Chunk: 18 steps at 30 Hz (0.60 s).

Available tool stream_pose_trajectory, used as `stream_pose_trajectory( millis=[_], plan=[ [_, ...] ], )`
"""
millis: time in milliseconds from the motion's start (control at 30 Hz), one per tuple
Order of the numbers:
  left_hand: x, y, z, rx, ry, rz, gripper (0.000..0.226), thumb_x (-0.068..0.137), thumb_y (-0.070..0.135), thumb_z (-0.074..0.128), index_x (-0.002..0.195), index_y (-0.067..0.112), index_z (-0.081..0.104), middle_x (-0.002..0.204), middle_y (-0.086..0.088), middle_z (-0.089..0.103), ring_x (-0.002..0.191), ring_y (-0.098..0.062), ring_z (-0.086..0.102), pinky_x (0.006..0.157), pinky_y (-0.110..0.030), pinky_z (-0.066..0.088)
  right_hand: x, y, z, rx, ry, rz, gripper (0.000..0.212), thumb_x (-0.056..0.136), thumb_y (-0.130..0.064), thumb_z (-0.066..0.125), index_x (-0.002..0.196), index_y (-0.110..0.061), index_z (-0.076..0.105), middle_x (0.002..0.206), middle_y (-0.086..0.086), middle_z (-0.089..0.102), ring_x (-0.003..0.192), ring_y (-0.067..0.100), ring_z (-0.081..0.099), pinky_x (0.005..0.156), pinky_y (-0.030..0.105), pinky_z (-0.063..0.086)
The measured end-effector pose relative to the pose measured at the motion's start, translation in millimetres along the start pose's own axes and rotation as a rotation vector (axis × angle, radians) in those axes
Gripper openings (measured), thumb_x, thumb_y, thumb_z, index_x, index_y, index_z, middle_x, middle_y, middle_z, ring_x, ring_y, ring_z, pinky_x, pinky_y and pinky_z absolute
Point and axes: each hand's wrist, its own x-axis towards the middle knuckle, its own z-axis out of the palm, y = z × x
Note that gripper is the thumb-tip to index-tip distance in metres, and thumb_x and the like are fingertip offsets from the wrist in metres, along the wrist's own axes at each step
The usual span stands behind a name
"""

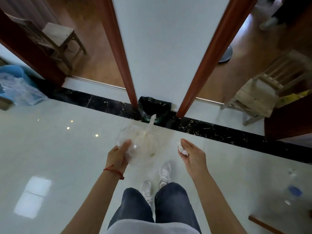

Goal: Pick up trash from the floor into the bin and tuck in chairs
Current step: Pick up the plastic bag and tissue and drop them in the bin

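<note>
My left hand (118, 154) grips a clear plastic cup with a straw (143, 146), held out over the white tile floor. A crumpled white tissue (182, 150) is pinched in my right hand (192, 154). Straight ahead, a small bin with a black liner (154, 107) stands against the white wall between two door frames. A plastic bottle with a blue label (293, 191) and a bit of white trash (293, 173) lie on the floor at the right. One wooden chair (258, 93) stands in the right doorway, and a second wooden chair (55, 36) is in the left room.
A blue tub with a clear plastic bag (16, 86) sits at the far left. Dark wooden furniture (290, 119) borders the right side. A round fan base (226, 54) rests on the wood floor beyond the right doorway. Another person's feet (268, 22) show at top right.
</note>
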Motion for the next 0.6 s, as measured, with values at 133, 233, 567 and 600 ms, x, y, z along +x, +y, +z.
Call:
stream_pose_trajectory(
  millis=[133,233,567,600],
  plan=[
    [40.2,12.7,28.9,-0.05,0.047,-0.01,0.008,0.084,0.011,0.06,0.089,0.008,0.066,0.072,0.002,0.074,0.074,-0.016,0.067,0.055,-0.023,0.055,50.2,-26.1,26.0,-0.063,-0.003,0.034,0.014,0.08,0.0,0.063,0.094,0.001,0.065,0.078,0.007,0.064,0.07,0.012,0.061,0.068,0.025,0.053],
    [69.4,20.8,50.7,-0.089,0.124,-0.016,0.008,0.084,0.011,0.061,0.089,0.006,0.064,0.08,-0.004,0.071,0.078,-0.02,0.065,0.053,-0.024,0.056,86.9,-46.9,40.5,-0.112,-0.027,0.056,0.005,0.081,-0.001,0.063,0.084,-0.003,0.066,0.062,0.002,0.067,0.058,0.007,0.064,0.064,0.021,0.052],
    [183.4,10.7,91.2,-0.067,0.169,-0.053,0.01,0.081,0.012,0.064,0.085,0.004,0.065,0.08,-0.005,0.068,0.071,-0.018,0.066,0.058,-0.029,0.057,207.3,-56.0,68.9,-0.191,-0.063,0.05,0.009,0.08,-0.001,0.062,0.076,-0.005,0.07,0.047,-0.004,0.057,0.05,0.003,0.056,0.065,0.021,0.051],
    [197.2,5.5,91.2,-0.063,0.169,-0.06,0.009,0.081,0.012,0.064,0.084,0.004,0.065,0.078,-0.004,0.07,0.07,-0.018,0.067,0.057,-0.029,0.057,220.4,-50.8,70.2,-0.192,-0.065,0.045,0.012,0.079,-0.001,0.062,0.073,-0.005,0.071,0.049,-0.003,0.056,0.051,0.004,0.055,0.063,0.019,0.053]
  ],
)
